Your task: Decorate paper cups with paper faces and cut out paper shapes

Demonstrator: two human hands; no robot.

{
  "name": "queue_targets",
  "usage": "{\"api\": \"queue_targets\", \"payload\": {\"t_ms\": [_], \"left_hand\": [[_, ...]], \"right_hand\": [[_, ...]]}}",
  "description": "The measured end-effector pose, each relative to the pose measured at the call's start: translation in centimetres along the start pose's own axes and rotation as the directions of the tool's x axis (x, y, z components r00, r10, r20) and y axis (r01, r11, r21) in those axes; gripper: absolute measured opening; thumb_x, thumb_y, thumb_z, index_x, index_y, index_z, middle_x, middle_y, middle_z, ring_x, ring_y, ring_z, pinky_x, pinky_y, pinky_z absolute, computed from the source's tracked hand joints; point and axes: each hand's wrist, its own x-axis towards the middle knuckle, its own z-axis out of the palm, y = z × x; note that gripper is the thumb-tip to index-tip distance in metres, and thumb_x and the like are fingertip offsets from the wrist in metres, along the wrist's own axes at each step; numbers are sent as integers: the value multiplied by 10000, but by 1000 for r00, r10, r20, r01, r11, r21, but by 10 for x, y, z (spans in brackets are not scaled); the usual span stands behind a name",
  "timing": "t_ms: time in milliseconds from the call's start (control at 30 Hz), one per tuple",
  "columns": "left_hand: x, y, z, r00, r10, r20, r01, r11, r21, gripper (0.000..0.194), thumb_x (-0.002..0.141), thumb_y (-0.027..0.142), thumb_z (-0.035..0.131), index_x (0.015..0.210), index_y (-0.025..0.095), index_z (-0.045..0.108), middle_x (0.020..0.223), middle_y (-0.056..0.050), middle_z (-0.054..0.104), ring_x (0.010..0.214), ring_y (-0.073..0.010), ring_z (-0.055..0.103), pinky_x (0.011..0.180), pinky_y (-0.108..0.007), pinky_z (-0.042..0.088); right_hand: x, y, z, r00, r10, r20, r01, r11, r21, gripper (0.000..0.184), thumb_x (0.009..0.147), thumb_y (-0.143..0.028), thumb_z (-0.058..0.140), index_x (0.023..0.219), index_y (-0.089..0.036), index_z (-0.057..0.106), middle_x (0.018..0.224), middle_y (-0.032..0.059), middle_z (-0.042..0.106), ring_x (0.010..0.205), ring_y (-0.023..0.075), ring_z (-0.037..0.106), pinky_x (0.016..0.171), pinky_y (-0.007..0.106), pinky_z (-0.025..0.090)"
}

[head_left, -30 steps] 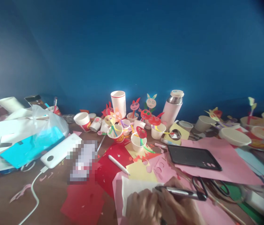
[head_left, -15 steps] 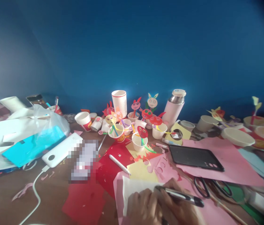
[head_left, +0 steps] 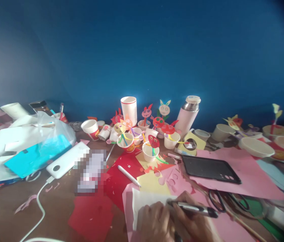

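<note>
At the bottom edge my left hand (head_left: 154, 220) lies on a white sheet of paper (head_left: 144, 201), fingers curled and pressing it down. Beside it, my right hand (head_left: 194, 223) is closed around a dark marker pen (head_left: 192, 208) that lies nearly level, its tip pointing left over the paper. The white sheet rests on pink paper (head_left: 129, 201). Black-handled scissors (head_left: 219, 200) lie just right of the marker.
Red paper sheets (head_left: 91, 215), a white pen (head_left: 129, 175), a black phone case (head_left: 209, 169), a power bank with cable (head_left: 67, 160), a plastic bag (head_left: 26, 141), paper cups with animal figures (head_left: 150, 148), a cup stack (head_left: 128, 110), a flask (head_left: 188, 116) and bowls (head_left: 254, 147) crowd the brown table below a blue wall.
The view has drifted slightly, so things sit a little further right and up. The marker has tilted a touch in my right hand; both hands stay on the paper.
</note>
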Motion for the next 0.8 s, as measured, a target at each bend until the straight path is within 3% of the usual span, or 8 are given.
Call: {"api": "queue_targets", "payload": {"t_ms": [100,233,367,500,700,800], "left_hand": [[1,0,-4,1000,31,6,-31,1000,1,191,801,249,550,970,221,635,881,-53,596,685,-183,513,626,-317,426],[2,0,-6,993,111,45,-111,994,-2,129,819,249,529,876,236,644,870,-48,583,748,-194,517,663,-325,421],[3,0,-5,988,145,54,-145,989,-3,136,805,319,547,816,226,645,853,-57,573,777,-207,510,654,-331,412],[3,1,-7,993,99,70,-97,995,-30,250,773,437,563,847,215,650,865,-73,573,754,-215,499,642,-344,413],[3,3,-10,996,-14,86,20,997,-69,376,744,475,578,1001,205,626,899,-80,586,722,-213,500,625,-351,416],[3,5,-7,996,6,90,4,995,-104,295,743,434,581,948,225,620,933,-62,601,785,-225,523,663,-364,420]], "right_hand": [[1,-6,-2,999,6,38,-6,1000,0,294,833,-461,512,674,-217,472,544,-26,591,481,120,567,466,186,459],[3,-11,-6,1000,-3,-5,3,999,-38,301,845,-457,495,663,-220,456,512,-37,581,458,113,552,488,188,458],[2,-7,-8,997,-58,56,61,997,-39,267,855,-417,494,681,-219,450,532,-27,592,465,113,561,491,190,455],[0,0,-6,992,-123,19,123,991,-49,271,844,-397,495,649,-221,431,475,-46,536,404,101,498,423,185,403],[-3,-2,0,998,-50,-44,50,999,-9,304,834,-435,493,633,-213,443,465,-45,520,399,95,450,412,193,365],[-2,-5,-2,998,-20,-54,21,1000,20,301,820,-445,514,638,-211,460,490,-40,527,433,102,467,432,197,381]]}}
